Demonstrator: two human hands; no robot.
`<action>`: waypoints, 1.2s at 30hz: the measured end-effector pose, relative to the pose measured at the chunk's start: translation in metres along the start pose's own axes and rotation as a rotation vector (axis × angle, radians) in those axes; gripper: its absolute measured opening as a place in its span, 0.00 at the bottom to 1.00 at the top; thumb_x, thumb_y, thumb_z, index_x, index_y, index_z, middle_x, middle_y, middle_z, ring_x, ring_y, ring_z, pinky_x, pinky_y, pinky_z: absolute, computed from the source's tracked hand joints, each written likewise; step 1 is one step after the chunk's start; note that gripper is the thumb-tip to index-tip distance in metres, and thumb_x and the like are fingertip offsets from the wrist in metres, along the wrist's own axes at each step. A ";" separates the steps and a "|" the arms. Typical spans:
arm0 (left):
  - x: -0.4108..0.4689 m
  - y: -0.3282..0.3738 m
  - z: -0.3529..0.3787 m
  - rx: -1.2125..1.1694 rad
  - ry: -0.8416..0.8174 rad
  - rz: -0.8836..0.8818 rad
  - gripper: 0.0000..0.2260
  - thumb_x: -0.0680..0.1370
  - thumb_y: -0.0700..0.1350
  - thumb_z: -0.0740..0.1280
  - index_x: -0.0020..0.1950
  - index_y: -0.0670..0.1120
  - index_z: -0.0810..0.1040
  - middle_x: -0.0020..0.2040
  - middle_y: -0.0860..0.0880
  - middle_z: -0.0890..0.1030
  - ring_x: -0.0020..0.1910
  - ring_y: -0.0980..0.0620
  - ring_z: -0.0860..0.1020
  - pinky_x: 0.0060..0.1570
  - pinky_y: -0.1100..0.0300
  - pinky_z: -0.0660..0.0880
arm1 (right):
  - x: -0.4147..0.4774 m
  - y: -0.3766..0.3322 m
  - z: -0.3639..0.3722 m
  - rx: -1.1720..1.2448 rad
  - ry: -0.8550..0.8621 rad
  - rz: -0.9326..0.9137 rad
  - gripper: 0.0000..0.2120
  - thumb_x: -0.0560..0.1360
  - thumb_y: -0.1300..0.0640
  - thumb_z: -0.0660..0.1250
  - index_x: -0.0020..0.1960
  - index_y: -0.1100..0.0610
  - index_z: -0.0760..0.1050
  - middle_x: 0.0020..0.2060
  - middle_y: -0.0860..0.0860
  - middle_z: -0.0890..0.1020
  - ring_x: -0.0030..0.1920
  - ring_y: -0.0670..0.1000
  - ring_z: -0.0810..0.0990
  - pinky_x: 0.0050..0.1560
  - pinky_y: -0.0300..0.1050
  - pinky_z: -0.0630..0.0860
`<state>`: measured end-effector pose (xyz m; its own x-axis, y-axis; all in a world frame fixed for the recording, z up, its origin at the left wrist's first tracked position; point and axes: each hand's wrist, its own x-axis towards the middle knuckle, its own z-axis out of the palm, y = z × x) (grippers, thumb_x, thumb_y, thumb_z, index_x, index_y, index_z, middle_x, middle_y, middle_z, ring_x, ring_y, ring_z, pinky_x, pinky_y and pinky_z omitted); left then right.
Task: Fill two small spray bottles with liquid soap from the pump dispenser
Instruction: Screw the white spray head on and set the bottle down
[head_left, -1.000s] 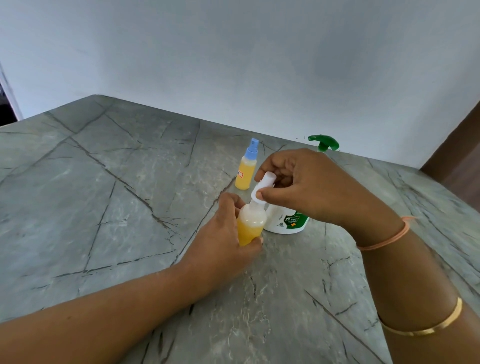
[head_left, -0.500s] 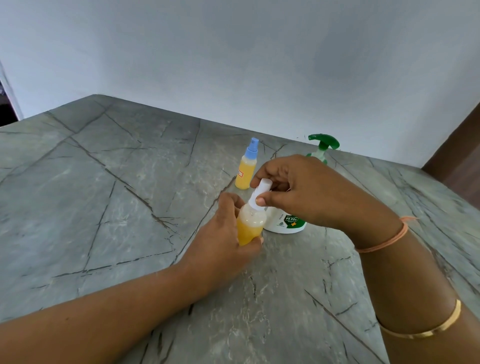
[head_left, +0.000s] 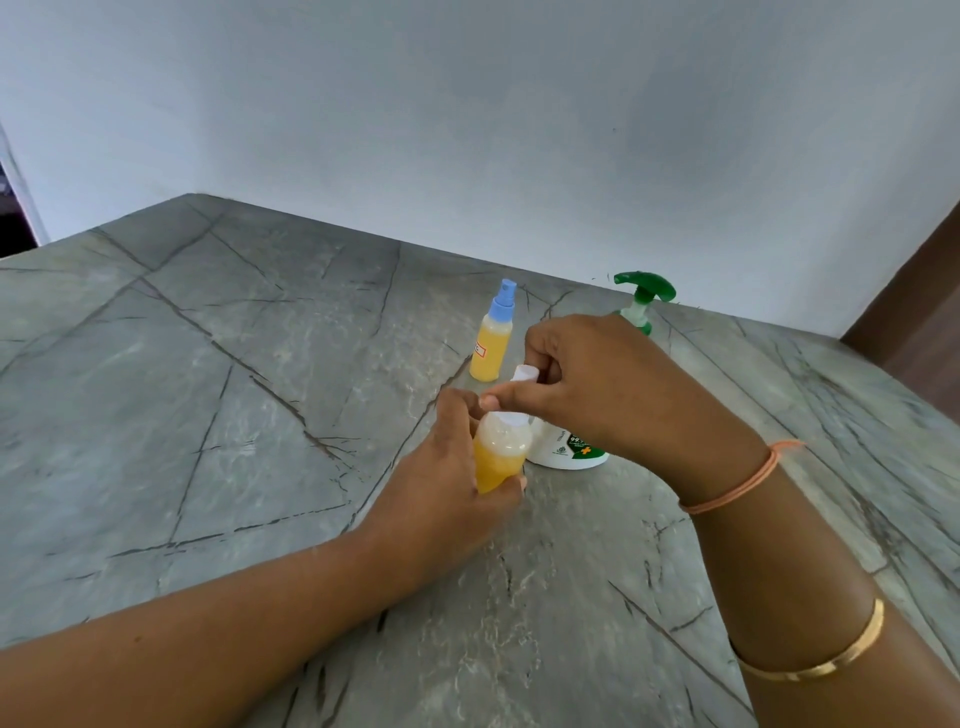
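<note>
A small clear spray bottle, partly filled with orange-yellow soap, stands on the grey stone table. My left hand is wrapped around its body from the left. My right hand pinches the white spray cap sitting on the bottle's neck. A second small bottle with a blue spray top, full of yellow liquid, stands upright just behind. The white pump dispenser with a green pump head stands behind my right hand, mostly hidden by it.
A pale wall rises directly behind the table's far edge. A brown wooden surface shows at the far right. A dark opening lies at the far left edge.
My right hand has pressed the white cap lower onto the bottle's neck and shifted its fingers around it. My left hand and the bottle have stayed in place.
</note>
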<state>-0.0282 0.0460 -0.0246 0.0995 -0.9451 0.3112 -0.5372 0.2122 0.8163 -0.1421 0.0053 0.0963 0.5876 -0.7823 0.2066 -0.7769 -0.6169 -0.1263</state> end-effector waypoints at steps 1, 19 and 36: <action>0.000 0.000 0.000 0.006 0.000 0.000 0.23 0.71 0.55 0.68 0.51 0.62 0.53 0.45 0.58 0.73 0.40 0.57 0.76 0.36 0.60 0.77 | -0.001 0.001 0.001 0.017 -0.002 0.010 0.21 0.66 0.37 0.68 0.39 0.56 0.72 0.31 0.49 0.73 0.31 0.45 0.68 0.30 0.38 0.63; 0.000 -0.002 0.002 0.041 0.013 0.005 0.24 0.71 0.56 0.68 0.52 0.62 0.52 0.46 0.58 0.72 0.41 0.57 0.76 0.39 0.57 0.79 | -0.006 0.001 0.003 0.089 0.069 0.038 0.20 0.68 0.40 0.68 0.44 0.57 0.75 0.37 0.52 0.79 0.32 0.45 0.72 0.33 0.39 0.68; 0.000 0.000 0.001 0.051 0.017 0.023 0.24 0.71 0.55 0.68 0.50 0.63 0.51 0.43 0.57 0.72 0.38 0.57 0.75 0.31 0.66 0.73 | -0.014 0.008 0.019 0.366 0.044 0.063 0.22 0.67 0.38 0.68 0.53 0.50 0.70 0.41 0.43 0.76 0.37 0.40 0.74 0.34 0.33 0.68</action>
<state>-0.0286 0.0459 -0.0252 0.1004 -0.9358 0.3379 -0.5816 0.2203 0.7831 -0.1522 0.0100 0.0741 0.5246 -0.8201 0.2283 -0.6741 -0.5640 -0.4769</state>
